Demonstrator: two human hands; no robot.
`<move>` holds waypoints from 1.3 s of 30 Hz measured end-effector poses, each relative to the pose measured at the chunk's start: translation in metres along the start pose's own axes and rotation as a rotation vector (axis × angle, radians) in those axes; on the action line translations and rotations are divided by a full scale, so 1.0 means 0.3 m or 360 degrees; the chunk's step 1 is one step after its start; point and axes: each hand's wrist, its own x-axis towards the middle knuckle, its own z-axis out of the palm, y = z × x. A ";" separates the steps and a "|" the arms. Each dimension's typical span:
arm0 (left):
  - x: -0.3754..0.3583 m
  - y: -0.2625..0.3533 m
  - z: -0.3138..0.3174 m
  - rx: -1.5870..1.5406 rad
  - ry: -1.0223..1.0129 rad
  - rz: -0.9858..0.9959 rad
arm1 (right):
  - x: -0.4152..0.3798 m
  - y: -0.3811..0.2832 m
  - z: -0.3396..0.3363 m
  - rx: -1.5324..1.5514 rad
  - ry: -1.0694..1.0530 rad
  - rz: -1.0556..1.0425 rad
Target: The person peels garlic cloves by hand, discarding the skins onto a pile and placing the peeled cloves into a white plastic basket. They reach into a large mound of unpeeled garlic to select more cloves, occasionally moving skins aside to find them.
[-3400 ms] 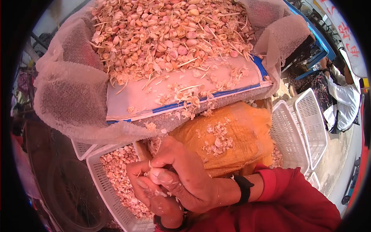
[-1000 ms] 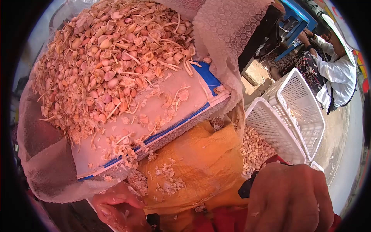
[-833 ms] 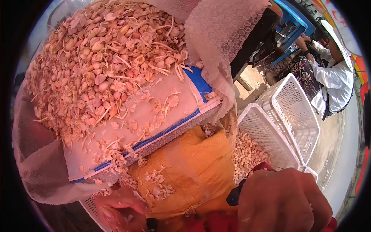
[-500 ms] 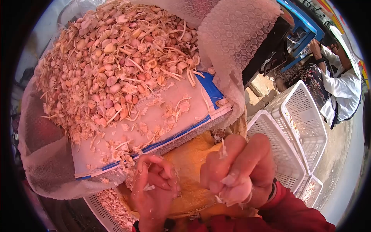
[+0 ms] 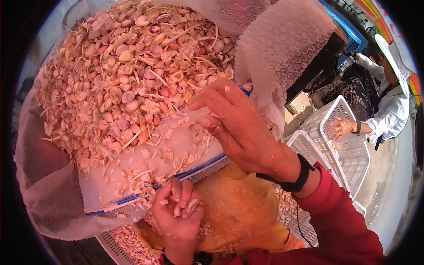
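A big heap of pinkish garlic cloves (image 5: 119, 84) with dry skins and stalks lies on a white board (image 5: 95, 190) with a blue edge. Over the near right part of the heap, my right hand (image 5: 240, 128) is spread, thumb and index finger apart, with nothing seen between them. My left hand (image 5: 179, 216) is below the board's front edge, palm up, its fingers curled around a clove with bits of skin. An orange cloth (image 5: 234, 203) lies beneath and between my hands.
Bubble wrap (image 5: 282, 44) surrounds the heap. White baskets (image 5: 353, 154) stand at the right, near a person in a white hat (image 5: 391, 97) with one hand over a basket. A basket of peeled cloves (image 5: 130, 243) is at the lower left. Another pile of cloves (image 5: 285, 205) shows under my right forearm.
My right hand has moved up and left to the heap and opened, no longer holding the garlic piece. My left hand's fingers have curled inward. The other person's hand has reached over a basket.
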 end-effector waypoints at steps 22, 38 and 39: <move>-0.169 0.006 0.113 0.1221 -0.0253 0.0832 | -0.038 -0.305 -0.014 0.0766 -0.0244 0.0272; -0.555 -0.004 0.145 0.1592 -0.1419 0.1999 | -0.156 -0.838 0.057 0.1580 0.0896 -0.0717; -0.576 -0.028 0.150 0.1560 -0.1274 0.2096 | -0.160 -0.849 0.069 0.1561 0.0994 -0.0784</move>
